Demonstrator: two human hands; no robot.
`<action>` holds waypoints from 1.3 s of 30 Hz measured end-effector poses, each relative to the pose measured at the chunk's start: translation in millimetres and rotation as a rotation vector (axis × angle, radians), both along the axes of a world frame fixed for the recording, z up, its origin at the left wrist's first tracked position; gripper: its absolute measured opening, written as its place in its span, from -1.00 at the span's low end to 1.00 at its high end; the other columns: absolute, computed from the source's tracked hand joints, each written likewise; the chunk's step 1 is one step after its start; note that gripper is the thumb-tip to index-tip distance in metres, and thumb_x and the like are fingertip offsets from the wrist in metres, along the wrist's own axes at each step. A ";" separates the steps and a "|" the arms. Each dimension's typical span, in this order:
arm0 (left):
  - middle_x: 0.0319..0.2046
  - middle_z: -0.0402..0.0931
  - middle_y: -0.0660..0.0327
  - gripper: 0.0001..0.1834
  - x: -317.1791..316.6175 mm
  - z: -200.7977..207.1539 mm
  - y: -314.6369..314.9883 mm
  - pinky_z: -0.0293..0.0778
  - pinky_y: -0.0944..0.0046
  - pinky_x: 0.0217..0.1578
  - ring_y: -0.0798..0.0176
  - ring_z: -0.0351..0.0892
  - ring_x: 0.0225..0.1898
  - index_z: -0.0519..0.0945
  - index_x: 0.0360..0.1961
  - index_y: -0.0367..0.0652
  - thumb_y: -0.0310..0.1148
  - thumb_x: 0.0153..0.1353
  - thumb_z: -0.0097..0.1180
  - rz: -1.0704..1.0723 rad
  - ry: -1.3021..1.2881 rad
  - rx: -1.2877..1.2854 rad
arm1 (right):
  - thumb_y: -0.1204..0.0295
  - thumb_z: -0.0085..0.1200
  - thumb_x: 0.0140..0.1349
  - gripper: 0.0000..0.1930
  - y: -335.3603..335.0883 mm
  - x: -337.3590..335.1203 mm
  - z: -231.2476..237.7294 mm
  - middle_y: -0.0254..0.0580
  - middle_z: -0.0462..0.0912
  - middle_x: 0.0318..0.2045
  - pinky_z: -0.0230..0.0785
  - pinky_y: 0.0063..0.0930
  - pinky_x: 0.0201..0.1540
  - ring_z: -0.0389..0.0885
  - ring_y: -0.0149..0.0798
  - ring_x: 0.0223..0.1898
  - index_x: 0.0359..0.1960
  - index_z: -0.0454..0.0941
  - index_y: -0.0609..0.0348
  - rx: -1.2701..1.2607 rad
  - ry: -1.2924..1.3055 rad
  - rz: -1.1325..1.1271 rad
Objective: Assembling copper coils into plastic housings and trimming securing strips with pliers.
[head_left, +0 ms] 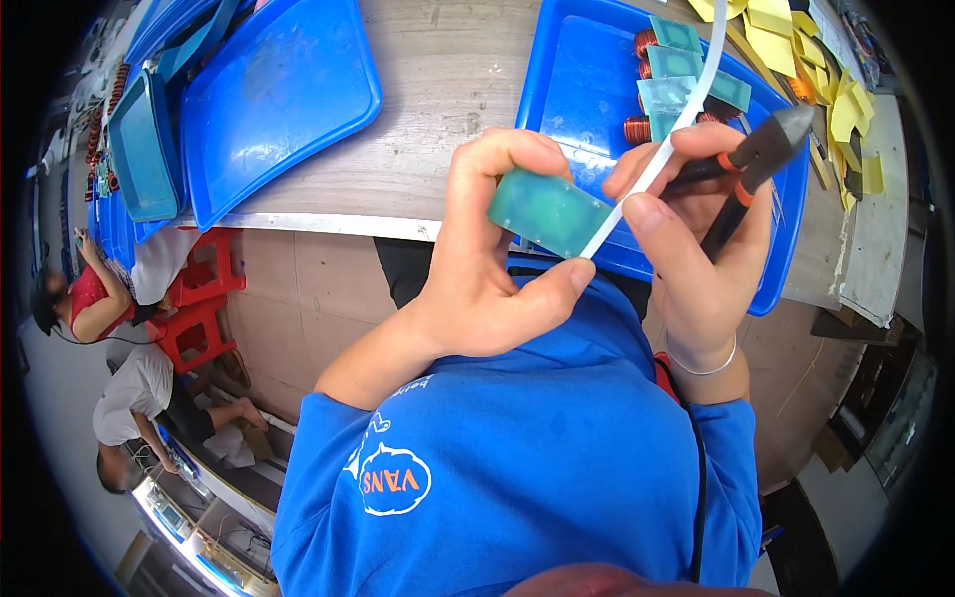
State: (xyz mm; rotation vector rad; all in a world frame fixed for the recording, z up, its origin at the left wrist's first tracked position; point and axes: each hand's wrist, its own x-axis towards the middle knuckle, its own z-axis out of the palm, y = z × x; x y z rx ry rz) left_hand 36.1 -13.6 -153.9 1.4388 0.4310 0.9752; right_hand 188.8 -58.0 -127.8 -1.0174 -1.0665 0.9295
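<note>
My left hand (487, 289) holds a flat, translucent green rectangular piece (547, 211) by its edges, fingers curled over the far side and thumb at the near right corner. A long, narrow white strip (704, 85) slants past the piece's right edge, its lower end by my left thumb. Between thumb and fingers, my right hand (706, 259) pinches this strip. Tucked in the same hand is a pair of pliers (771, 147) with dark jaws and black-and-orange handles, the jaws pointing up and right. Whether the strip is stuck to the piece I cannot tell.
Under my hands lies a blue tray (572, 65) with several similar green pieces (671, 65) bearing copper coils (637, 129). Another blue tray (284, 99) stands at left. Yellow paper pieces (851, 109) pile at far right. Two people sit beyond red stools (204, 338) at left.
</note>
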 end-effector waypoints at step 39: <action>-0.35 0.33 0.11 -0.63 -18.3 4.2 20.5 0.27 0.38 -0.29 0.31 0.32 -0.34 0.35 -0.29 -0.24 -0.64 -0.21 0.10 0.143 0.024 0.286 | 0.57 0.17 -0.23 -0.62 -12.4 18.1 -0.4 -0.20 0.56 -0.41 0.36 -0.45 -0.36 0.53 -0.21 -0.40 -0.24 0.55 0.14 0.010 -0.789 0.192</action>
